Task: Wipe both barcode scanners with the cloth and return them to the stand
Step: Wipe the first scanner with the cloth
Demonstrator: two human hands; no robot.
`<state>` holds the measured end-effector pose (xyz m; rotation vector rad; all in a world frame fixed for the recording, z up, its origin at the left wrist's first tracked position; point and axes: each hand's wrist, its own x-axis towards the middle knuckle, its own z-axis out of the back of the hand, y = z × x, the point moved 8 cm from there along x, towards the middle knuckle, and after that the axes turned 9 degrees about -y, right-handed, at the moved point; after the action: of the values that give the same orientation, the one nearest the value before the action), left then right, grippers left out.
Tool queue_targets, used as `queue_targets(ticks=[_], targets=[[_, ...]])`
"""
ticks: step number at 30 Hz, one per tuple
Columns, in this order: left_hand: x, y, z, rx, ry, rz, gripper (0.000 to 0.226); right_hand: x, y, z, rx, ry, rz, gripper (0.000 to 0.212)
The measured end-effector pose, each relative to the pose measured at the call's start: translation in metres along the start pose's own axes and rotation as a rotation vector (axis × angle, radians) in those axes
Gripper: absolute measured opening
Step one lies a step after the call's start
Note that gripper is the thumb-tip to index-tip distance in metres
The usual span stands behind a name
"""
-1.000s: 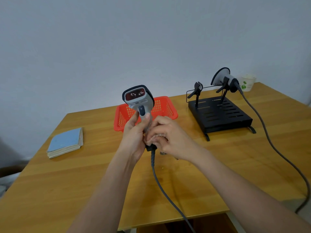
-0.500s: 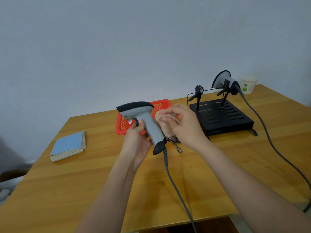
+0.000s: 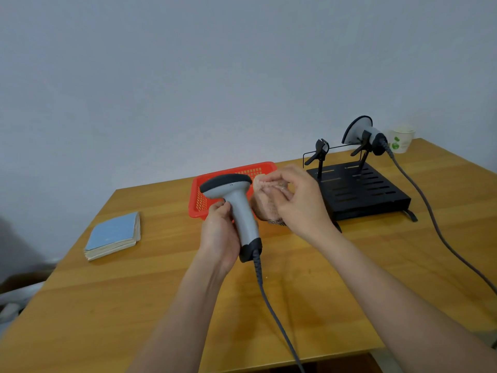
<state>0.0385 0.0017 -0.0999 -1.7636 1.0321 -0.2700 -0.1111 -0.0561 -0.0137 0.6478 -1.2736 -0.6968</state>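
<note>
Plain grey wall stands behind a wooden table (image 3: 322, 278) seen from above and in front. Over the middle of the table, the left hand (image 3: 219, 235) wraps its fingers around the grey handle of a barcode scanner (image 3: 236, 200), held upright in the air with its dark-topped head pointing left and its cable (image 3: 271, 305) trailing down toward the viewer. The right hand (image 3: 298, 203) pinches a bunched pinkish cloth (image 3: 266, 203) and holds it against the back of the scanner's head and upper handle. Both forearms reach in from the bottom edge, the right one crossing from the lower right.

Judging by this, the wiping of the first scanner is in hand. The next move likely calls for rubbing the cloth along the body while the left hand turns the scanner to expose unwiped sides, then carrying it to the stand.

Back right sits the black stand (image 3: 357, 189). Its left clip (image 3: 320, 150) is free; its right clip holds the second scanner (image 3: 360, 130), whose cable runs off to the right. A red basket (image 3: 199, 200) lies behind the hands, a blue-covered booklet (image 3: 114, 235) at the left, and a paper cup (image 3: 400, 137) in the far corner.
</note>
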Motion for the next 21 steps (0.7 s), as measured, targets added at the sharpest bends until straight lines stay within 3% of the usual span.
queue_targets(ticks=[4,10,13,21], targets=[[-0.005,0.002,-0.009,0.061,0.025,-0.023,0.052,-0.005,0.009,-0.018,0.025,0.046,0.049,0.014],[-0.004,0.005,-0.009,0.097,0.104,0.0,0.036,-0.007,0.003,-0.018,0.018,0.105,0.045,0.021],[-0.011,0.001,-0.012,0.057,0.095,0.02,0.025,-0.004,-0.001,-0.008,-0.029,0.008,0.029,0.019],[-0.028,-0.011,-0.027,0.112,0.232,-0.102,0.045,-0.007,0.024,-0.013,0.031,-0.02,0.161,0.011]])
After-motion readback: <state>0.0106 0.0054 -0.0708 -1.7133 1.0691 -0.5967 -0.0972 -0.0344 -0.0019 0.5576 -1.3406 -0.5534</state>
